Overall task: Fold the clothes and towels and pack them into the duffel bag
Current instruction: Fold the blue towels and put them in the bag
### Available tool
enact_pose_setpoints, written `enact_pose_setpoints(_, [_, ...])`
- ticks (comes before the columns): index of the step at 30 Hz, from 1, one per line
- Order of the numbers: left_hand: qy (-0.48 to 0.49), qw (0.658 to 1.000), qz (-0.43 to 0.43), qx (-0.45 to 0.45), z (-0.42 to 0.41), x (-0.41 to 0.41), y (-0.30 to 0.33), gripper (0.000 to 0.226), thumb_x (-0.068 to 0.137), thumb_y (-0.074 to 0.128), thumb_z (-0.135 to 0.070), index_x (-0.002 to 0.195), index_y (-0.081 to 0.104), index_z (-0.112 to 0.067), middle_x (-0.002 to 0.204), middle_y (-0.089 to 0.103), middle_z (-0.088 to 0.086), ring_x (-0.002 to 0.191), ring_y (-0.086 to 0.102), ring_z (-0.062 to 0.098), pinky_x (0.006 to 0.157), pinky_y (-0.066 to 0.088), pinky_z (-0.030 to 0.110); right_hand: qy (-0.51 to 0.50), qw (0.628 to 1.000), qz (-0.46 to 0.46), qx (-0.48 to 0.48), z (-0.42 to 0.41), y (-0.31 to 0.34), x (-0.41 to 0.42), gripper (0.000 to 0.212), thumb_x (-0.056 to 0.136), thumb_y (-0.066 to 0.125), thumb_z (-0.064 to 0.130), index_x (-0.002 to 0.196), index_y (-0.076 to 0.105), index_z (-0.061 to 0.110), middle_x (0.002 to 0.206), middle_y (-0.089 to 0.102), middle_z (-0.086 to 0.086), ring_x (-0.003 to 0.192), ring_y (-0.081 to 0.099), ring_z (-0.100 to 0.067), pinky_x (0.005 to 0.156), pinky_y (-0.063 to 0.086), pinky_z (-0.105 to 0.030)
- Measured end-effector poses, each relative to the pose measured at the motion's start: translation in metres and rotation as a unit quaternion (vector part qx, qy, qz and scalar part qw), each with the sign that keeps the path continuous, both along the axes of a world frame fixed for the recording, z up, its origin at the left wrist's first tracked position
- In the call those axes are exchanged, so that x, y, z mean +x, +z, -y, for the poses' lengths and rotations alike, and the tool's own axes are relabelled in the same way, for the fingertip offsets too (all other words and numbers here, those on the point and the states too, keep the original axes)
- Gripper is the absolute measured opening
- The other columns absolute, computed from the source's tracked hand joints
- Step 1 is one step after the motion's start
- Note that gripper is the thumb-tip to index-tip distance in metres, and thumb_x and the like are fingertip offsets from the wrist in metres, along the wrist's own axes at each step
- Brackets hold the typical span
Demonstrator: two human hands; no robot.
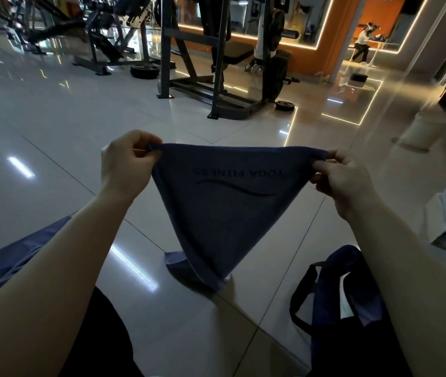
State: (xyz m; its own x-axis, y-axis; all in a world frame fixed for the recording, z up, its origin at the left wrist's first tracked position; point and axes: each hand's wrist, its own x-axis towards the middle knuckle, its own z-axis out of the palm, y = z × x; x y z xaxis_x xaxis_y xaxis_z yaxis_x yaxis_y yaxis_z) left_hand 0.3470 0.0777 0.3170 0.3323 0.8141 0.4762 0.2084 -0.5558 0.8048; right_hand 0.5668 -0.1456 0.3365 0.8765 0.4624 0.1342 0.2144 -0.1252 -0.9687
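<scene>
Gym floor (53,126) below: your left hand (124,164) and right hand (344,178) each pinch a top corner of the towel (224,213), long axis hanging down from your fingers, bag (347,308) nearer your right.

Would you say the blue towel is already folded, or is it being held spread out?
Spread out, not yet folded: both hands pinch the towel's top corners, left hand, right hand, and it hangs down to the floor.

Blue towel (224,213) with upside-down dark lettering, hanging stretched by its top corners, tip touching floor, open navy duffel bag (352,317) at right
</scene>
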Motion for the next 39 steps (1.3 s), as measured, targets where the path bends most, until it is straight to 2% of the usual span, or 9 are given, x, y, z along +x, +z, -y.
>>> enact_pose_setpoints(3, [-0.021, 1.000, -0.016, -0.010, 0.002, 0.002, -0.001, 0.016, 0.087, 0.064, -0.008, 0.095, 0.068, -0.021, 0.088, 0.066, -0.003, 0.083, 0.063, 0.013, 0.079, 0.052, 0.027, -0.003, 1.000, 0.012, -0.007, -0.001, -0.002, -0.001, 0.012, 0.094, 0.055, 0.009, 0.089, 0.056, 0.020, 0.084, 0.056, -0.002, 0.067, 0.050, -0.014, 0.062, 0.046, -0.026])
enact_pose_setpoints(7, [-0.186, 0.977, -0.065, -0.079, 0.021, 0.009, 0.000, 0.028, 0.086, 0.063, 0.001, 0.080, 0.064, -0.026, 0.080, 0.064, -0.003, 0.074, 0.060, 0.007, 0.072, 0.049, 0.021, 0.054, 0.998, 0.015, -0.007, -0.009, -0.004, -0.008, 0.023, 0.092, 0.051, -0.001, 0.086, 0.059, 0.020, 0.084, 0.058, -0.003, 0.076, 0.057, -0.018, 0.064, 0.050, -0.023])
enact_pose_setpoints(10, [-0.271, 0.951, -0.148, -0.011, 0.044, 0.018, -0.001, 0.030, 0.084, 0.066, 0.000, 0.077, 0.065, -0.029, 0.082, 0.067, -0.011, 0.081, 0.064, 0.009, 0.078, 0.054, 0.025, 0.126, 0.989, 0.053, -0.052, -0.018, -0.007, -0.016, 0.027, 0.092, 0.047, -0.005, 0.088, 0.062, 0.017, 0.086, 0.062, -0.004, 0.086, 0.062, -0.021, 0.073, 0.053, -0.025])
enact_pose_setpoints(13, [-0.320, 0.939, -0.124, 0.032, 0.059, 0.029, -0.001, 0.030, 0.084, 0.068, -0.002, 0.079, 0.064, -0.032, 0.088, 0.066, -0.011, 0.087, 0.064, 0.012, 0.080, 0.055, 0.027, 0.214, 0.973, 0.054, -0.067, -0.024, -0.007, -0.027, 0.026, 0.096, 0.043, -0.002, 0.094, 0.061, 0.016, 0.097, 0.062, -0.007, 0.093, 0.064, -0.023, 0.082, 0.056, -0.031])
enact_pose_setpoints(18, [-0.287, 0.955, -0.040, 0.060, 0.068, 0.047, -0.010, 0.023, 0.077, 0.074, -0.002, 0.082, 0.062, -0.022, 0.085, 0.059, -0.013, 0.084, 0.062, 0.010, 0.071, 0.050, 0.013, 0.310, 0.950, -0.007, -0.042, -0.036, -0.006, -0.045, 0.015, 0.095, 0.050, 0.003, 0.101, 0.057, 0.015, 0.097, 0.063, -0.006, 0.083, 0.067, -0.014, 0.071, 0.056, -0.024])
enact_pose_setpoints(24, [-0.325, 0.939, -0.039, -0.102, 0.065, 0.054, -0.015, 0.049, 0.083, 0.070, -0.005, 0.125, 0.048, -0.018, 0.104, 0.060, -0.004, 0.098, 0.061, 0.009, 0.077, 0.054, 0.018, 0.278, 0.959, -0.054, -0.020, -0.038, -0.009, -0.042, 0.020, 0.085, 0.065, 0.014, 0.099, 0.051, 0.013, 0.094, 0.060, -0.007, 0.082, 0.064, -0.018, 0.066, 0.053, -0.024])
enact_pose_setpoints(27, [-0.362, 0.923, -0.073, -0.109, 0.065, 0.054, -0.016, 0.028, 0.087, 0.063, -0.004, 0.113, 0.058, -0.014, 0.101, 0.066, 0.007, 0.092, 0.067, 0.019, 0.076, 0.058, 0.028, 0.279, 0.958, -0.010, -0.063, -0.039, -0.011, -0.043, 0.009, 0.086, 0.066, 0.016, 0.088, 0.057, 0.013, 0.086, 0.062, -0.003, 0.077, 0.063, -0.013, 0.065, 0.051, -0.021])
enact_pose_setpoints(31, [-0.262, 0.951, -0.032, -0.163, 0.064, 0.059, -0.016, 0.010, 0.085, 0.065, -0.001, 0.093, 0.061, -0.005, 0.083, 0.064, 0.011, 0.077, 0.065, 0.023, 0.065, 0.057, 0.028, 0.098, 0.968, 0.194, -0.126, -0.043, -0.020, -0.047, 0.015, 0.085, 0.068, 0.027, 0.079, 0.059, 0.018, 0.079, 0.060, 0.000, 0.074, 0.057, -0.015, 0.066, 0.050, -0.030])
enact_pose_setpoints(39, [-0.293, 0.903, 0.021, -0.315, 0.064, 0.063, -0.014, 0.010, 0.085, 0.068, -0.014, 0.084, 0.059, -0.011, 0.086, 0.066, 0.007, 0.082, 0.067, 0.018, 0.070, 0.056, 0.025, 0.143, 0.939, 0.261, -0.170, -0.048, -0.037, -0.069, 0.022, 0.085, 0.069, 0.030, 0.096, 0.055, 0.017, 0.089, 0.060, 0.003, 0.082, 0.060, -0.012, 0.074, 0.055, -0.030])
